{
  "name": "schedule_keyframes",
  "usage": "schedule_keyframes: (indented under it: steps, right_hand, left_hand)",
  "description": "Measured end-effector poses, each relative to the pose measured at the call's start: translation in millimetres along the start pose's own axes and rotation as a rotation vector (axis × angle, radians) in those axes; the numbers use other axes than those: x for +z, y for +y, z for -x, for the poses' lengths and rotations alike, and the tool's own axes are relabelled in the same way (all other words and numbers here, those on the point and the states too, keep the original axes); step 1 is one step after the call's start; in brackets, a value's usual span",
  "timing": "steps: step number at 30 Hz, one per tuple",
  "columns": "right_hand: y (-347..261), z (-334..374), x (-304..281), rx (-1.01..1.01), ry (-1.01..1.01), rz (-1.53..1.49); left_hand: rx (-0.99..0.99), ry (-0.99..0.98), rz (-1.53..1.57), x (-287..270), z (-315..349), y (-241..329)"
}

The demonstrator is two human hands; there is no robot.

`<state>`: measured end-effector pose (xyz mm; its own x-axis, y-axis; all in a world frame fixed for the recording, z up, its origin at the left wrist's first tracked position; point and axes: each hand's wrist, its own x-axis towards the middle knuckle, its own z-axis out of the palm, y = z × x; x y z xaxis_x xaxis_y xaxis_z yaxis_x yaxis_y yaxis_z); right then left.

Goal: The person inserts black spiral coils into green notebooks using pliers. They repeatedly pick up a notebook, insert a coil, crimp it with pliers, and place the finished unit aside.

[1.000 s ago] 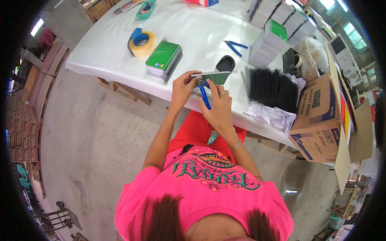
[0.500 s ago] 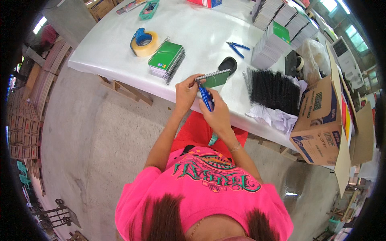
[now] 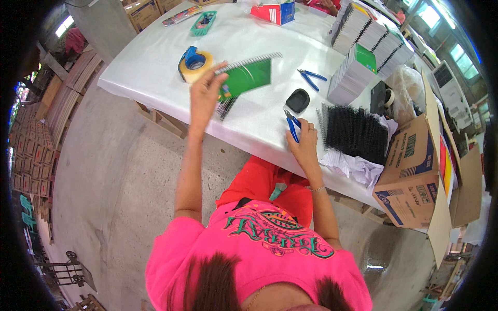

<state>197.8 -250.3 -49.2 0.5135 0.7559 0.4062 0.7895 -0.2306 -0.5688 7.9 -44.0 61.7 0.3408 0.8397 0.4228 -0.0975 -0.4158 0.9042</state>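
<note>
My left hand (image 3: 206, 93) grips a green-covered notebook (image 3: 251, 79) with a wire spiral along its far edge, raised over the table and slightly blurred. Beneath it, the stack of spiral notebooks (image 3: 226, 108) is mostly hidden. Near the table's front edge, my right hand (image 3: 306, 142) has its fingers and thumb around blue-handled pliers (image 3: 292, 127), whose handles are spread. Just beyond those pliers sits a black oval dish (image 3: 298, 100). A second pair of blue-handled pliers (image 3: 311, 79) lies farther back.
A tape dispenser (image 3: 197, 65) stands left of the notebook. To my right are black spiral coils (image 3: 355, 129), crumpled paper (image 3: 347, 161) and an open carton (image 3: 407, 176). Notebook stacks (image 3: 353, 75) rise behind. Far back are a green basket (image 3: 203, 23) and another person's red sleeve (image 3: 324, 5).
My left hand has carried the notebook left and away from me, over the stack. My right hand has drawn the pliers away from the notebook, right and down toward the tabletop.
</note>
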Motion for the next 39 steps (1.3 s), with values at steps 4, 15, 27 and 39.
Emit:
schedule_keyframes:
  steps: [4,15,27,39]
  right_hand:
    - [11,3,12,-0.061,0.075,0.138]
    - [7,8,11,-0.063,0.075,0.150]
    - [8,6,12,-0.054,0.097,0.172]
    - [4,5,10,-0.049,0.080,0.156]
  left_hand:
    - [0.190,-0.073,-0.239,-33,-50,20]
    - [0.293,-0.651,-0.620,2,-137,-44]
    - [0.215,-0.819,-0.765,29,-126,-85]
    - [0.271,-0.822,-0.760,28,-125,-112]
